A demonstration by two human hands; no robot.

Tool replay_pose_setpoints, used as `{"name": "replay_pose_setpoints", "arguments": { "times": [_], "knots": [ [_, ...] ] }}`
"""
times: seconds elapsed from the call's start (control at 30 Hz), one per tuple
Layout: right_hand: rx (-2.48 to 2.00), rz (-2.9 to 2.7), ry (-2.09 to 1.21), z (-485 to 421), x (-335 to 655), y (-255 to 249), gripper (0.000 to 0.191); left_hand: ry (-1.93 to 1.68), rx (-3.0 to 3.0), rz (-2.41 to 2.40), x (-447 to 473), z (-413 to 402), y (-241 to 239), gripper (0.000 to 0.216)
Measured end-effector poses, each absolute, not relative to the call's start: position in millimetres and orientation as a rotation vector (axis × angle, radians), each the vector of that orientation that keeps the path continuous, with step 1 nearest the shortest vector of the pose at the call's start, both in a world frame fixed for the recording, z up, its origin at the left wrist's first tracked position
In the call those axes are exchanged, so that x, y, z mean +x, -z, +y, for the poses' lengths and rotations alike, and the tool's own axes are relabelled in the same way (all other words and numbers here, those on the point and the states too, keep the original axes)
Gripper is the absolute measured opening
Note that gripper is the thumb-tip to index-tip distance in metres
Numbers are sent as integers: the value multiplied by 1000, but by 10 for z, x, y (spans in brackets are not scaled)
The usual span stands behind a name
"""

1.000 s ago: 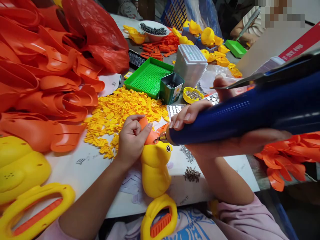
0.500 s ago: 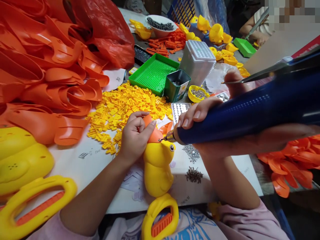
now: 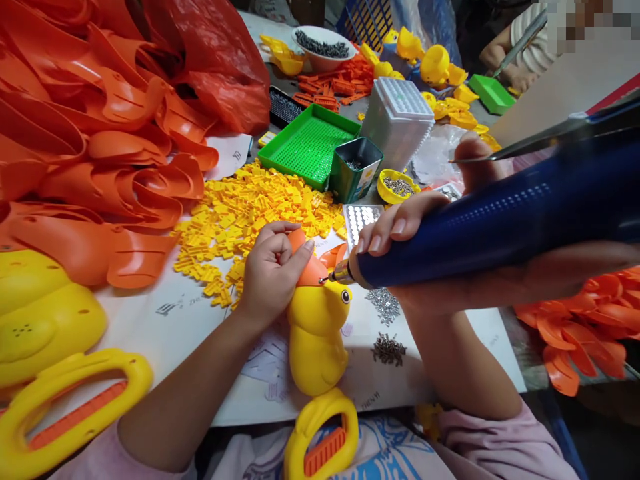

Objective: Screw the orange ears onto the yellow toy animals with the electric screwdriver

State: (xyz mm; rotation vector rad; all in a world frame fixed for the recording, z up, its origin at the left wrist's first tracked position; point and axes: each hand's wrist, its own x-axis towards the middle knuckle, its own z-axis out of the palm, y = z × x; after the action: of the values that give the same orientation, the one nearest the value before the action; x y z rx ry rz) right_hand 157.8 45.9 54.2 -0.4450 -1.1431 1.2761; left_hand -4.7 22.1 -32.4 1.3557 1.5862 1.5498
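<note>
A yellow toy duck (image 3: pixel 317 343) with a looped handle lies before me, its orange bill piece (image 3: pixel 311 270) pointing away. My left hand (image 3: pixel 273 270) is closed around that bill, thumb along its top. In my right hand (image 3: pixel 400 233) is a blue electric screwdriver (image 3: pixel 460 230), held nearly level with its tip toward the left. The bit meets a small screw (image 3: pixel 323 280) where the bill joins the yellow head. Right of the duck lie a pile of silver screws (image 3: pixel 384 305) and a pile of darker screws (image 3: pixel 389 349).
Small yellow plastic parts (image 3: pixel 260 213) are heaped beyond my left hand. Behind them stand a green tray (image 3: pixel 310 143), a dark square tub (image 3: pixel 356 170) and a yellow dish (image 3: pixel 399 185). Orange parts (image 3: pixel 100 133) fill the left side. Another person's arm (image 3: pixel 505 63) shows at the far right.
Almost nothing differs. The whole view has shifted very slightly; both hands, the duck and the screwdriver keep the same position relative to one another.
</note>
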Motion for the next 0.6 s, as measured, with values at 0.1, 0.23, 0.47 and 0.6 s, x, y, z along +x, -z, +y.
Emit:
{"name": "replay_pose_setpoints", "arguments": {
  "times": [0.1,0.23,0.47,0.6],
  "knots": [
    [-363,-1146,-1276,478,1576,-509,66,-1548,1349,1592,-47,222,324,43],
    [-289,-1125,-1306,487,1573,-496,61,-1587,1393,1600,-37,213,327,43],
    [-285,-1117,-1326,469,1525,-510,54,-1650,1460,1669,-6,183,352,44],
    [-236,-1147,-1307,486,1512,-470,51,-1659,1475,1683,-7,173,366,43]
  ]
}}
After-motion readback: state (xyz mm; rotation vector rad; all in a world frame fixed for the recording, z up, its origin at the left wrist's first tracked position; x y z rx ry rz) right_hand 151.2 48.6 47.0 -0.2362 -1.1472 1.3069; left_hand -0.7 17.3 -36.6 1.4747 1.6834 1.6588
